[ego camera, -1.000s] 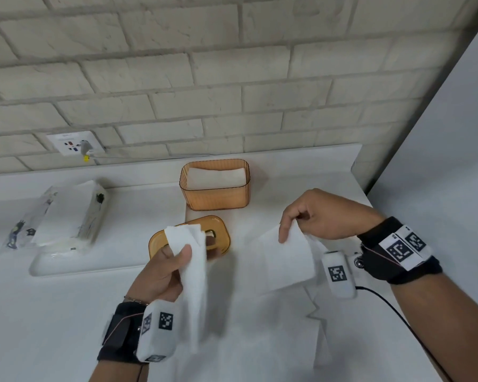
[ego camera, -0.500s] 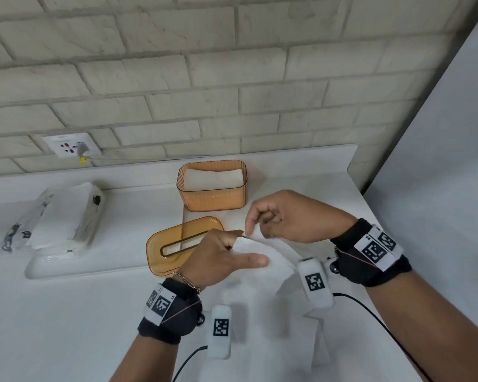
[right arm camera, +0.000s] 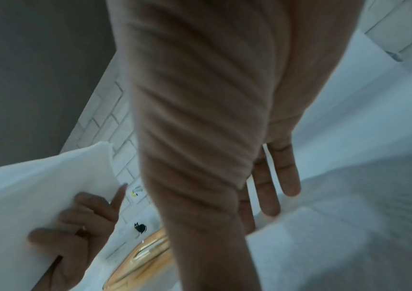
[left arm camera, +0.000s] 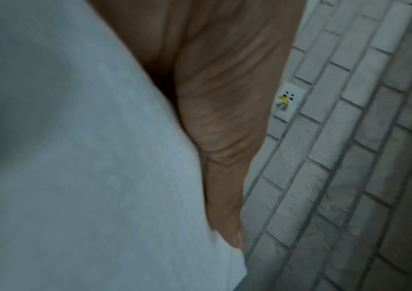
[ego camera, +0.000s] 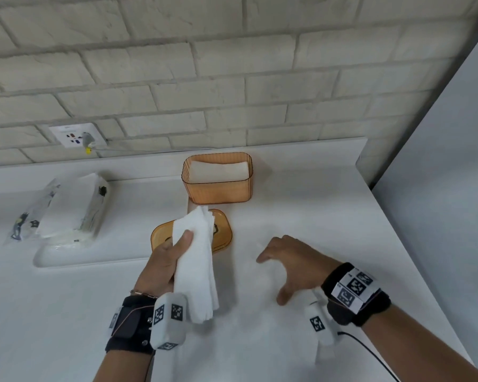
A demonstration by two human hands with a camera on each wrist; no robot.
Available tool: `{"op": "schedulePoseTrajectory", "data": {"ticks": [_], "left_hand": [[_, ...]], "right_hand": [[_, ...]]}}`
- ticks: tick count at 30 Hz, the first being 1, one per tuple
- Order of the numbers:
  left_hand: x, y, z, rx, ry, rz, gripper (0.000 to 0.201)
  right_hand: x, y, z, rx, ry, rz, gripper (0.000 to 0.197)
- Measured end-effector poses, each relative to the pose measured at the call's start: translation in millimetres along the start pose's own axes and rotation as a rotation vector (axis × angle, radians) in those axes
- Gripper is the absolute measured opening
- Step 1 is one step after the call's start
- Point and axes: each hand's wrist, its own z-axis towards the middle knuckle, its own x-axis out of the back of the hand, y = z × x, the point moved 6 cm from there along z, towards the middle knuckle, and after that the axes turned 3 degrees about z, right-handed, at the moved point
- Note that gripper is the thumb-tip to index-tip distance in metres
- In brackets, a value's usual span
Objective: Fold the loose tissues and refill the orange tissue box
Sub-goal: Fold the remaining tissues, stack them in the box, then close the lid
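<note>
A: Risks? Near first.

B: Folded tissue stack [ego camera: 196, 260] is gripped only by left hand [ego camera: 163, 264], lower end dangling; layers could fan out or slip w/ a loose pinch. Right hand [ego camera: 290, 264] is spread, nothing held, over tabletop [ego camera: 329, 216].

A: Box?

B: Lid [ego camera: 221, 232] lies behind stack; orange tissue box [ego camera: 218, 188] stands farther back, part-filled, well apart from both hands.

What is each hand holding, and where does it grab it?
The left hand grips the folded tissues around the upper half of the stack, thumb on top. The right hand holds nothing; its fingers are spread above the table.
</note>
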Motion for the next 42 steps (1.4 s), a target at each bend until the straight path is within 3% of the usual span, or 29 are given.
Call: {"op": "schedulePoseTrajectory", "data": {"ticks": [1, 8, 12, 14, 17, 20, 22, 24, 27, 32, 35, 37, 40, 41, 42], "left_hand": [[3, -7, 1, 0.033, -0.013, 0.014, 0.098], [0, -26, 1, 0.048, -0.098, -0.014, 0.101], [-5, -24, 1, 0.025, -0.128, -0.077, 0.091], [-8, -25, 1, 0.024, -0.139, -0.113, 0.082], [-17, -27, -1, 0.035, -0.157, -0.254, 0.068], [-35, -27, -6, 0.056, -0.231, -0.435, 0.071], [-50, -23, -8, 0.035, -0.267, -0.55, 0.069], [-66, -19, -6, 0.033, -0.249, -0.606, 0.08], [-82, -16, 4, 0.021, -0.201, -0.628, 0.088], [-98, -19, 15, 0.072, -0.095, -0.683, 0.051], [-107, -14, 20, 0.093, -0.137, -0.609, 0.036], [-110, -9, 25, 0.082, -0.15, -0.539, 0.037], [-111, -9, 42, 0.04, -0.167, -0.513, 0.058], [-112, -8, 48, 0.018, -0.169, -0.53, 0.065], [-113, -6, 55, -0.005, -0.158, -0.548, 0.07]], "right_hand": [[-4, -3, 1, 0.014, 0.014, -0.036, 0.092], [-7, -12, 1, -0.02, -0.032, -0.08, 0.063], [-3, -16, 1, 0.013, -0.028, 0.104, 0.028], [6, -16, -2, 0.0, -0.021, 0.243, 0.022], [33, -11, -5, 0.003, 0.135, 0.446, 0.021], [52, -3, -8, -0.059, 0.349, 0.835, 0.017], [53, -6, -9, -0.056, 0.377, 1.086, 0.019], [49, -12, -10, -0.016, 0.349, 1.221, 0.024], [46, -19, -12, 0.063, 0.344, 1.236, 0.021], [42, -23, -14, 0.142, 0.261, 1.224, 0.006], [43, -18, -16, 0.125, 0.216, 1.174, 0.007], [44, -11, -17, 0.075, 0.221, 1.188, 0.014], [38, 5, -19, 0.047, 0.237, 1.332, 0.047], [35, 6, -20, 0.074, 0.247, 1.404, 0.051], [32, 12, -20, 0.1, 0.288, 1.433, 0.041]]}}
